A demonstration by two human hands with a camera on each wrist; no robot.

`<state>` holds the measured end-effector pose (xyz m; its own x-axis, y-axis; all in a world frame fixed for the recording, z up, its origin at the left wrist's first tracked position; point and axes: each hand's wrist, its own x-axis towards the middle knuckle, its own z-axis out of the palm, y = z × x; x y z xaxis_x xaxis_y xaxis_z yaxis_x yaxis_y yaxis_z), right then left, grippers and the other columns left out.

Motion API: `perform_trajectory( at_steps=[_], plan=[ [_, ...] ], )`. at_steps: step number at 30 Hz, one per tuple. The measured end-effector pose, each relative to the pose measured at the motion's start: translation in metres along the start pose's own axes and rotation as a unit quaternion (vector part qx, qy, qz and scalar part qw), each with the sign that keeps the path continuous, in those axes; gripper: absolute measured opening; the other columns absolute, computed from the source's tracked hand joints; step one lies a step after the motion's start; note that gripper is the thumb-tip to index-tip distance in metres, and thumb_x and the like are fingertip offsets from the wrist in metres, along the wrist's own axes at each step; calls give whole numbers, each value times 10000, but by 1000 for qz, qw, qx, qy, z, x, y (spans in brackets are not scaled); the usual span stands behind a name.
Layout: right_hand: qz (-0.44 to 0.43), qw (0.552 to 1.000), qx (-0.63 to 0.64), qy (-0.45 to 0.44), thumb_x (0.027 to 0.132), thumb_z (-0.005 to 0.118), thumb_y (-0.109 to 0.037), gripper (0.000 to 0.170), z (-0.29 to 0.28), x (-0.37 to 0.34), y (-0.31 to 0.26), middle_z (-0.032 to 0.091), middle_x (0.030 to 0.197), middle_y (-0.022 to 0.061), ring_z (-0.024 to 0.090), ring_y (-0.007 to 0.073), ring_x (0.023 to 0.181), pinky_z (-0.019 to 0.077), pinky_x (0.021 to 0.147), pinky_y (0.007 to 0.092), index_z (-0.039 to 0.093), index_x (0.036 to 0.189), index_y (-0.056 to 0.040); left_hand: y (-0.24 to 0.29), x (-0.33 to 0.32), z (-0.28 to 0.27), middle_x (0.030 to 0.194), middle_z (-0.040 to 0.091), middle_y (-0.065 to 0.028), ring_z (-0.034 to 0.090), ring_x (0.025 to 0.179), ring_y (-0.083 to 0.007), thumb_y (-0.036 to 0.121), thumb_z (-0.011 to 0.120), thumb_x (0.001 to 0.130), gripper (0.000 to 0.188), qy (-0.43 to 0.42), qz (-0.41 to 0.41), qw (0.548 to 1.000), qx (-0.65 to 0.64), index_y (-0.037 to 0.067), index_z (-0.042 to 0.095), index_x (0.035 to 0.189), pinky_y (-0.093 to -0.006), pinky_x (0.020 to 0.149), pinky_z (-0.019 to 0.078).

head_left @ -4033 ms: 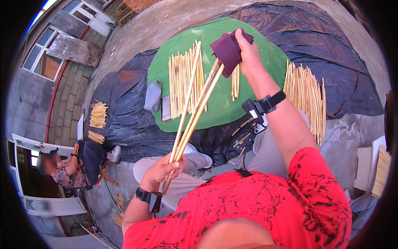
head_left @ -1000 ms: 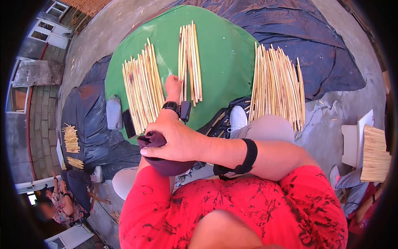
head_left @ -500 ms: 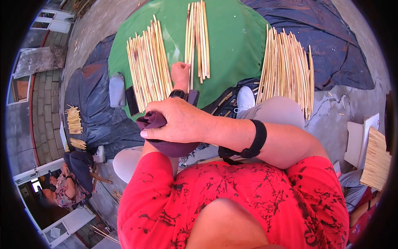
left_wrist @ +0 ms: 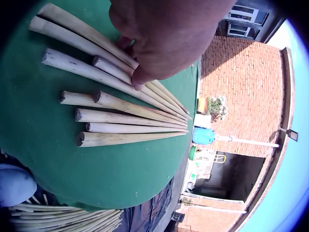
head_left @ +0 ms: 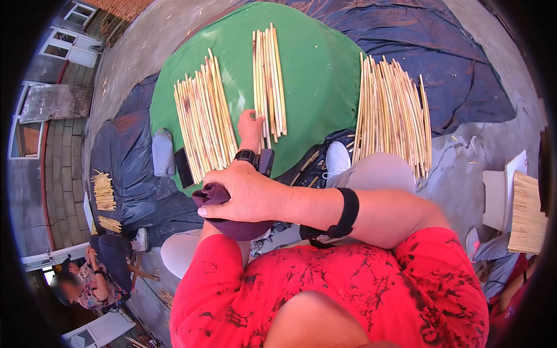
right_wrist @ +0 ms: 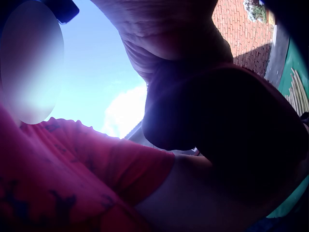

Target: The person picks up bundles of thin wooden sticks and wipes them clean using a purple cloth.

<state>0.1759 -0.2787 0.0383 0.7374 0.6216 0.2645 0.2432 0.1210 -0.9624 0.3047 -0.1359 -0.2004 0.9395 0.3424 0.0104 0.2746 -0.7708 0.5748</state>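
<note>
On the round green-covered table [head_left: 325,87], my left hand [head_left: 250,124] is at the near end of a narrow middle row of peeled pale sticks [head_left: 271,75]. In the left wrist view, its thumb and fingers pinch among the sticks [left_wrist: 96,72], around a shorter one lying between longer ones. The sticks lie nearly side by side, cut ends uneven. My right hand [head_left: 255,191] grips a bunched dark purple cloth [head_left: 241,229] close to my body, crossing over my left forearm. The cloth [right_wrist: 231,130] fills much of the right wrist view as a dark shape.
A wider row of sticks [head_left: 203,116] lies on the table's left, beside a phone [head_left: 184,168] and a grey-blue pouch [head_left: 163,152]. A large pile [head_left: 391,116] stands right of the table. Dark plastic sheeting [head_left: 458,98] covers the ground. Another person [head_left: 87,281] sits at lower left.
Four seconds ago my left hand held sticks upright-slanted while my right hand held the cloth round them. The sticks now lie on the table and the cloth is drawn back to my body.
</note>
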Motion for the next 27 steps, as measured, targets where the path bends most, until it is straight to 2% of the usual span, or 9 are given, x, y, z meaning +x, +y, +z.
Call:
perform_trajectory(
  at_steps=[10, 12, 13, 15, 19, 20, 23, 26, 27],
  plan=[
    [21, 1000, 8, -21, 717, 678, -290, 351, 2, 3, 7, 590, 688, 176, 594, 289, 660, 452, 641, 342, 565, 845, 17, -14, 8, 17, 802, 588, -101, 581, 744, -236, 211, 675, 713, 278, 8, -9, 998, -59, 47, 623, 931, -349, 678, 460],
    [45, 999, 11, -3, 668, 677, -336, 378, 5, 5, 10, 600, 713, 200, 597, 349, 721, 454, 656, 386, 573, 776, 11, -22, 10, 16, 792, 593, -98, 578, 732, -218, 183, 665, 721, 257, -33, 7, 989, -144, 42, 626, 932, -340, 673, 463],
    [43, 999, 13, -5, 668, 677, -336, 378, 6, 5, 11, 600, 713, 200, 597, 349, 721, 454, 656, 386, 573, 776, 11, -24, 9, 13, 792, 593, -98, 578, 732, -218, 183, 665, 721, 257, -30, 6, 989, -143, 42, 626, 932, -340, 673, 463],
    [27, 999, 20, -3, 667, 681, -335, 381, 7, 6, 12, 601, 707, 202, 599, 349, 718, 458, 670, 389, 575, 777, 14, -29, 7, 6, 770, 594, -73, 557, 697, -155, 95, 628, 760, 254, -6, 50, 995, -83, 11, 603, 999, -276, 644, 459],
    [15, 1000, 15, 6, 658, 686, -334, 392, 15, 9, 13, 600, 701, 209, 599, 354, 706, 457, 676, 394, 576, 780, 22, -35, -7, -20, 784, 578, -62, 552, 705, -153, 75, 612, 762, 246, 42, 54, 993, -94, 17, 601, 1001, -279, 640, 459],
    [6, 1000, -11, -2, 709, 680, -302, 332, 11, 1, 9, 588, 753, 201, 592, 322, 751, 456, 692, 381, 583, 828, -8, -33, -14, -32, 792, 576, -66, 555, 706, -159, 63, 604, 758, 241, 71, 59, 991, -93, 23, 602, 995, -283, 636, 459],
    [58, 993, -49, -87, 714, 671, -301, 332, 7, 4, 2, 590, 763, 176, 584, 312, 734, 451, 663, 372, 575, 838, -8, -44, -24, -54, 820, 572, -83, 563, 701, -187, 52, 599, 739, 231, 167, 66, 983, -27, 40, 609, 970, -308, 636, 465],
    [28, 994, -53, -93, 717, 669, -303, 341, 17, -3, 6, 597, 744, 161, 588, 301, 716, 447, 654, 356, 569, 849, -5, -76, -31, -69, 821, 576, -100, 568, 706, -207, 66, 610, 728, 237, 182, 24, 980, 76, 51, 613, 965, -327, 653, 469],
    [48, 991, -35, -118, 715, 671, -309, 332, 16, -4, 4, 601, 776, 162, 592, 283, 730, 445, 678, 349, 574, 846, -19, -81, -31, -73, 814, 579, -92, 572, 732, -202, 82, 624, 723, 242, 158, -15, 985, 66, 76, 623, 965, -330, 676, 466]
  ],
)
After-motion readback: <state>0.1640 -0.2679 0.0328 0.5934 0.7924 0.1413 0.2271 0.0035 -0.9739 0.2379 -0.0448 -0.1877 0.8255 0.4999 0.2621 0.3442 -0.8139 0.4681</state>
